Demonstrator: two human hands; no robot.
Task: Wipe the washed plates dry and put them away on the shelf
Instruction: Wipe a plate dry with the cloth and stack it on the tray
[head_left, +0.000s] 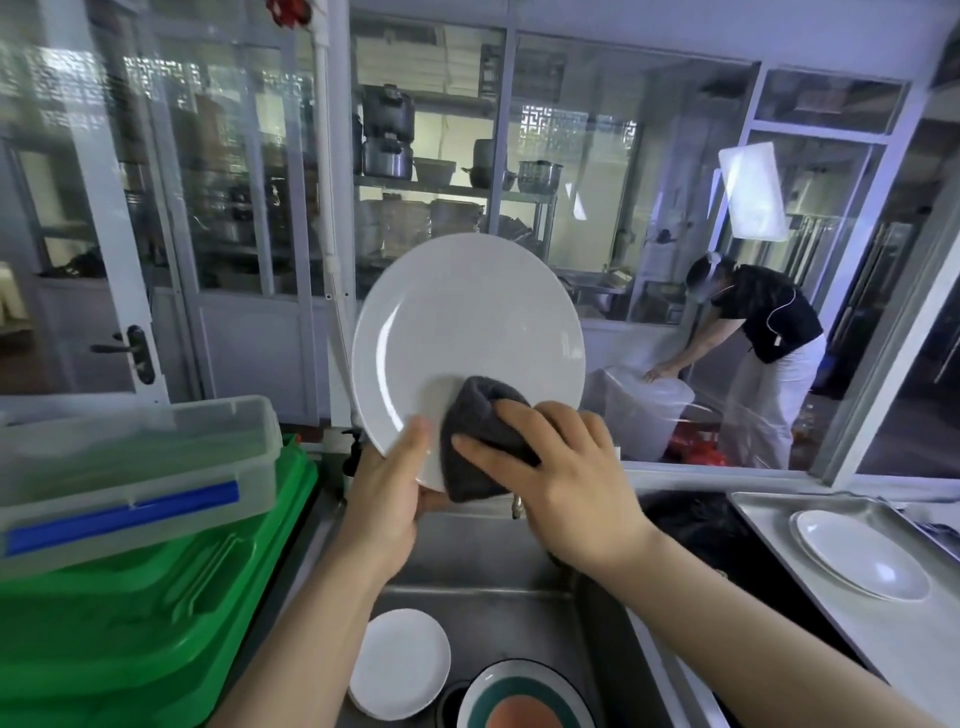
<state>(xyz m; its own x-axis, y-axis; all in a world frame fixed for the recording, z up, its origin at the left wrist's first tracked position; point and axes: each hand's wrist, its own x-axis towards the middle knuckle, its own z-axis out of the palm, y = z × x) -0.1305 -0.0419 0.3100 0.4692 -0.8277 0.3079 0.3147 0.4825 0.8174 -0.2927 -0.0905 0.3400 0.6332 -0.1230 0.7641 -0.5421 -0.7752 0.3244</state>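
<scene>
at the far left a clear lidded box (140, 457) with a blue clip sits on stacked green crates (130, 613), beside the steel sink (467, 566) where a small white plate (399, 664) and a plate with a green ring (524, 696) lie. above the sink the left hand (387, 493) grips the lower rim of a large white plate (467, 338), held upright and tilted, thumb on its face, while the right hand (566, 478) presses a dark grey cloth (480, 436) on the plate's lower part, fingers curled around the cloth. to the right, another white plate (862, 556) rests on a metal tray (769, 514), and behind the window a person (758, 343) bends over a white bucket (644, 410).
</scene>
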